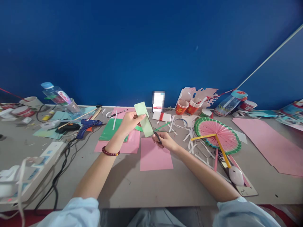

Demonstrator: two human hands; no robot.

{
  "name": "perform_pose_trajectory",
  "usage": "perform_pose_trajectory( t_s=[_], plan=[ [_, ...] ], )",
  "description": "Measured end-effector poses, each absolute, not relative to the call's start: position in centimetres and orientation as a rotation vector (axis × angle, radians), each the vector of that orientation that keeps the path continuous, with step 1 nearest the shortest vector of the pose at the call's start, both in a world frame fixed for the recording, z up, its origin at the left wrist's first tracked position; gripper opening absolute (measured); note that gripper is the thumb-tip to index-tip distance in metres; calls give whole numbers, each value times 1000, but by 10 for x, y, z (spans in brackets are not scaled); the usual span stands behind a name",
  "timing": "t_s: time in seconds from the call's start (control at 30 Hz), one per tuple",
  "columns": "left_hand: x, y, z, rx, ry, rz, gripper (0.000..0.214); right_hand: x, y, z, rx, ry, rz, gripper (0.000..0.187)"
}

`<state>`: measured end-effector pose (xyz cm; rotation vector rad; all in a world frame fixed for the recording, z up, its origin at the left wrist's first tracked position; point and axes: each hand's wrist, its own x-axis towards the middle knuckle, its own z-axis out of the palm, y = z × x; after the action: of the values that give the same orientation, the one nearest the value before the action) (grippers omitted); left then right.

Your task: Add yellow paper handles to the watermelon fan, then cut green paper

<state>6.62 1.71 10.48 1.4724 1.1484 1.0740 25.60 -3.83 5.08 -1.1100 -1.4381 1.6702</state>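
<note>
My left hand point(130, 122) pinches a light green paper strip point(144, 121) by its left edge, thumb on top, and holds it tilted above the table. In my right hand point(166, 141) is a pair of scissors point(157, 137) with black handles. Their blades lie along the right edge of the green strip; whether they are cutting into it I cannot tell. Below both hands a square of pink paper point(155, 157) lies flat. Left of it, a green sheet pack point(109, 134) rests on more pink paper point(132, 146).
On the left are a blue glue gun point(86, 126), a plastic bottle point(59, 96) and a white power strip point(40, 167) with cables. To the right lie a watermelon-patterned paper fan point(217, 134), white paper scraps point(201, 149) and red paper cups point(182, 107). A phone point(158, 102) leans against the blue wall.
</note>
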Motion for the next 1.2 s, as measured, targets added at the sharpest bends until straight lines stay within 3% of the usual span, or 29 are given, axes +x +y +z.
perform_pose_trajectory(
  t_s=[1.2],
  plan=[
    [73,11,109,1392,1072,942,35,255,-37,47,-1064,-1403,1654,38]
  ],
)
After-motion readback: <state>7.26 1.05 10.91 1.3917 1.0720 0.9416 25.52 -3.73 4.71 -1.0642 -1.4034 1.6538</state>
